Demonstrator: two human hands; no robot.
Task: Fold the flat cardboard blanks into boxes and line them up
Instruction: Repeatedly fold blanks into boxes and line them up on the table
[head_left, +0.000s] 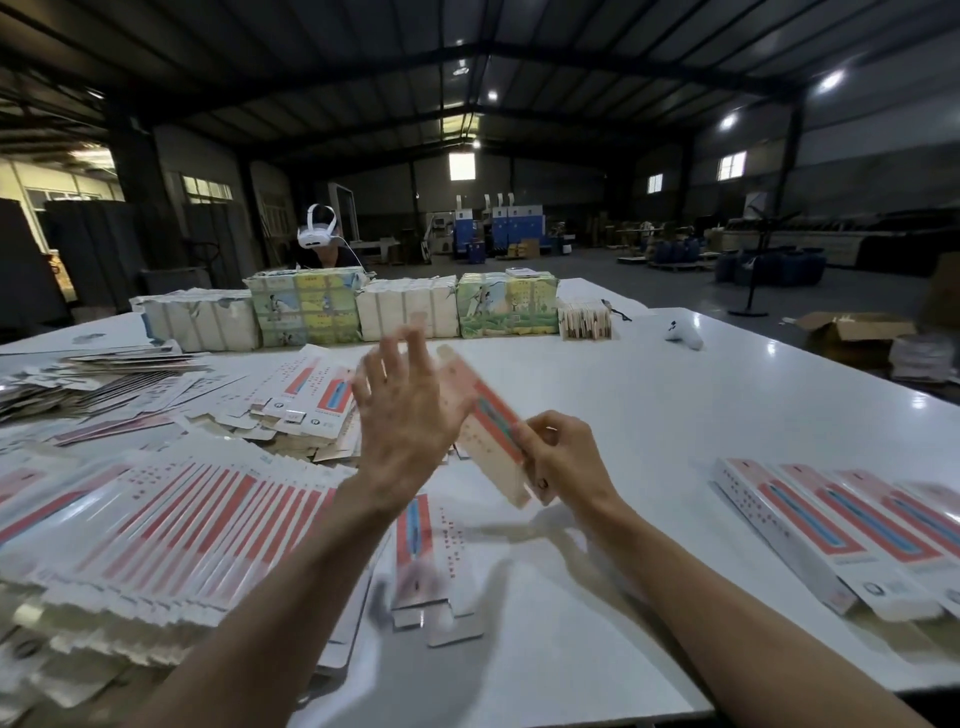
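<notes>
1. Head view: the right hand (563, 457) grips the near end of a long white-and-red cardboard box (488, 421), held tilted above the middle of the white table (649, 389).
2. The left hand (405, 415), fingers spread wide, is beside the box; contact cannot be determined.
3. A row of folded white-and-red boxes (810, 525) lies on the table's right side.
4. Fanned flat white-and-red cardboard blanks (171, 514) lie on the table's left side.

A large dark hall stands under a pitched metal roof (363, 57), lit by bright ceiling lamps (830, 80) and small windows (462, 166) high in the far wall. The grey floor (649, 283) runs back to blue machines (519, 221) and blue drums (779, 270). A glossy white counter (701, 405) fills the foreground, reflecting the lamps.
</notes>
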